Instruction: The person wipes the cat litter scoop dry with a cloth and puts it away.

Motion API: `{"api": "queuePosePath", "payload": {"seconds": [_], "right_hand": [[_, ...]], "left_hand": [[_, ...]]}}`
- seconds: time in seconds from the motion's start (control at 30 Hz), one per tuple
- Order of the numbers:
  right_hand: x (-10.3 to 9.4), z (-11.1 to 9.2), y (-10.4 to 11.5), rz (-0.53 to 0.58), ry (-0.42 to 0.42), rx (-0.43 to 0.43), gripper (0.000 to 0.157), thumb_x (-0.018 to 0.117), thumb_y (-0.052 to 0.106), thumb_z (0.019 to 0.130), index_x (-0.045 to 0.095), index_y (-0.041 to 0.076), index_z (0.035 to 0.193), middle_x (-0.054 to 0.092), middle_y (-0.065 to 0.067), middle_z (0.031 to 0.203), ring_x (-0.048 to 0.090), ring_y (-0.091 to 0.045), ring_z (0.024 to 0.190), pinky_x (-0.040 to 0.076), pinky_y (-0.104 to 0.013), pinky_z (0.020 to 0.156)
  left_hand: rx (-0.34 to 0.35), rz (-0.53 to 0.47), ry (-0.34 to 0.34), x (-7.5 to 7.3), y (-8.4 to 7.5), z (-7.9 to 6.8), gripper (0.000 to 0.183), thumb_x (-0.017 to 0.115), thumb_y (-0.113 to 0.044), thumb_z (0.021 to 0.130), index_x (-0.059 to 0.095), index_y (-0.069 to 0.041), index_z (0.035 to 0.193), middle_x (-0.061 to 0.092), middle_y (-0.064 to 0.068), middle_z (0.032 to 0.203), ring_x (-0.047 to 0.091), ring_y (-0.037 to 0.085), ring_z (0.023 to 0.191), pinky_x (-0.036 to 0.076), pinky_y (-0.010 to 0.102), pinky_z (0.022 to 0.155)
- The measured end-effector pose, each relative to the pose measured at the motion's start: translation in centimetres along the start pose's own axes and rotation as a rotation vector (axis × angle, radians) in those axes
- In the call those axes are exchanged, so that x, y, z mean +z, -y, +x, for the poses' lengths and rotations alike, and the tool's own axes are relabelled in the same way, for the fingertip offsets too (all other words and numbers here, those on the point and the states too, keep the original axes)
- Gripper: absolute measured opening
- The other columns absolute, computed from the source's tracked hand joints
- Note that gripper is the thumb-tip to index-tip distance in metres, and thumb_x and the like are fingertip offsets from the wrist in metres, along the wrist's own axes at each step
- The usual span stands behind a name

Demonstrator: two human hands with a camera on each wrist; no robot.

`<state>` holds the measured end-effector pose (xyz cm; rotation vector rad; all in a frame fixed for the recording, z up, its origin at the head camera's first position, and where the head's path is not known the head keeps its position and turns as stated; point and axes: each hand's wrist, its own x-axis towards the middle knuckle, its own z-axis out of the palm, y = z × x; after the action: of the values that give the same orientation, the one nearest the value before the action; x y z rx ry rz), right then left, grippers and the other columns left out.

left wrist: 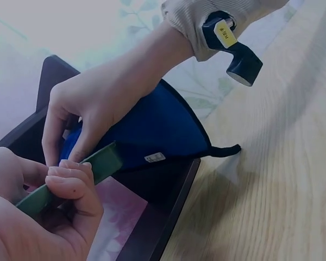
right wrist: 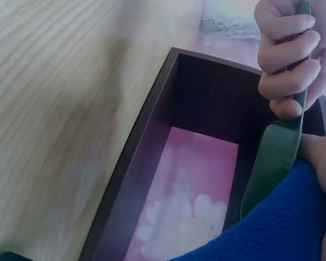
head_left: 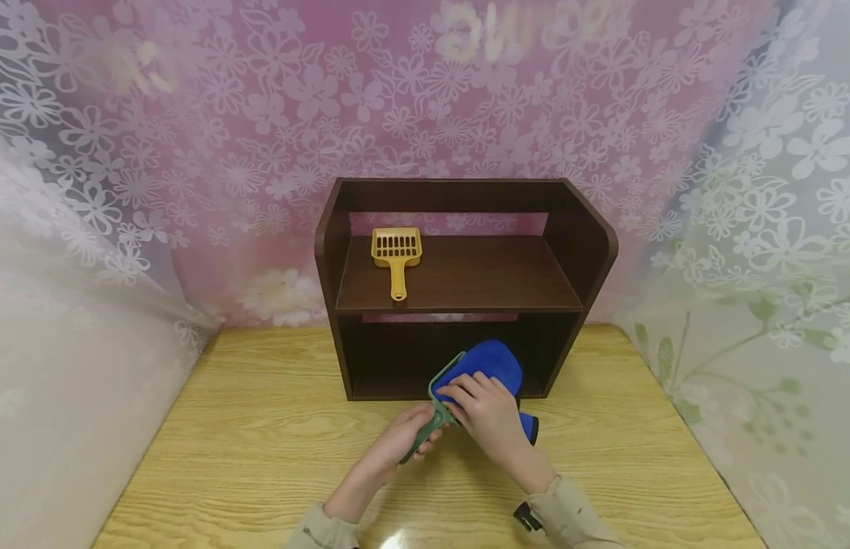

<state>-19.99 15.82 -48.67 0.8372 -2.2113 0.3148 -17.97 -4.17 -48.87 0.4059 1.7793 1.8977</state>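
Observation:
In the head view, my left hand (head_left: 405,431) grips the handle of a green scoop (head_left: 419,444), its head angled up and to the right. A blue cloth (head_left: 496,362) with black edging covers most of that head. My right hand (head_left: 489,415) holds the cloth against the scoop, thumb and fingers bent over the fabric. From the left wrist view, the cloth (left wrist: 163,130) hangs down with a small white label and a black loop. The right wrist view shows the scoop's green side wall (right wrist: 271,163) beside the cloth; its scooping face is hidden.
A dark brown two-tier shelf (head_left: 459,310) stands behind the hands on a wood-grain table (head_left: 274,435). On its upper board lies a yellow slotted scoop (head_left: 397,280), handle toward me. Flower-patterned curtains (head_left: 280,152) enclose the back and sides.

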Motion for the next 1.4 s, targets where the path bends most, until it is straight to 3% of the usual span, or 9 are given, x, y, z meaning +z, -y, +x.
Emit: {"api": "queuePosePath", "payload": {"seconds": [0.27, 0.5, 0.83, 1.07, 1.4], "right_hand": [[-0.2, 0.7, -0.8, -0.125, -0.065, 0.063, 0.022, 0.087, 0.024, 0.079, 0.078, 0.020, 0.098, 0.070, 0.003, 0.093, 0.062, -0.020, 0.081, 0.050, -0.034, 0.063], [-0.7, 1.0, -2.0, -0.141, -0.087, 0.137, 0.025, 0.089, 0.020, 0.079, 0.078, 0.019, 0.101, 0.069, 0.000, 0.093, 0.062, -0.022, 0.079, 0.053, -0.037, 0.063], [-1.1, 1.5, -2.4, -0.175, -0.119, 0.180, 0.022, 0.088, 0.020, 0.080, 0.077, 0.015, 0.099, 0.068, -0.002, 0.092, 0.063, -0.022, 0.076, 0.051, -0.033, 0.058], [-1.2, 1.1, -2.3, -0.120, -0.091, 0.149, 0.024, 0.085, 0.019, 0.081, 0.077, 0.017, 0.103, 0.068, -0.002, 0.094, 0.063, -0.021, 0.077, 0.048, -0.032, 0.058], [-1.3, 0.8, -1.8, -0.069, -0.034, 0.026, 0.018, 0.084, 0.022, 0.083, 0.078, 0.020, 0.099, 0.069, 0.001, 0.095, 0.063, -0.019, 0.078, 0.050, -0.033, 0.061]], "left_hand": [[0.013, -0.036, 0.029, 0.2, 0.1, -0.1, 0.037, 0.035, -0.029, 0.112, 0.052, 0.003, 0.120, 0.049, -0.001, 0.083, 0.040, 0.004, 0.061, 0.034, 0.015, 0.053], [0.039, -0.066, 0.042, 0.3, 0.0, -0.2, 0.030, 0.035, -0.026, 0.112, 0.050, 0.000, 0.117, 0.048, 0.000, 0.084, 0.040, 0.003, 0.062, 0.033, 0.015, 0.053], [0.022, -0.070, 0.024, 0.5, 0.1, -0.3, 0.028, 0.034, -0.024, 0.112, 0.050, 0.000, 0.114, 0.048, 0.000, 0.083, 0.039, 0.005, 0.062, 0.032, 0.015, 0.053], [0.024, -0.066, 0.011, 0.4, 0.4, -0.4, 0.029, 0.034, -0.025, 0.112, 0.050, -0.001, 0.113, 0.048, 0.000, 0.084, 0.040, 0.004, 0.061, 0.034, 0.014, 0.052], [0.004, -0.082, -0.010, 0.4, 0.3, -0.2, 0.032, 0.035, -0.027, 0.111, 0.052, 0.000, 0.115, 0.049, 0.000, 0.083, 0.040, 0.004, 0.061, 0.034, 0.014, 0.051]]}}
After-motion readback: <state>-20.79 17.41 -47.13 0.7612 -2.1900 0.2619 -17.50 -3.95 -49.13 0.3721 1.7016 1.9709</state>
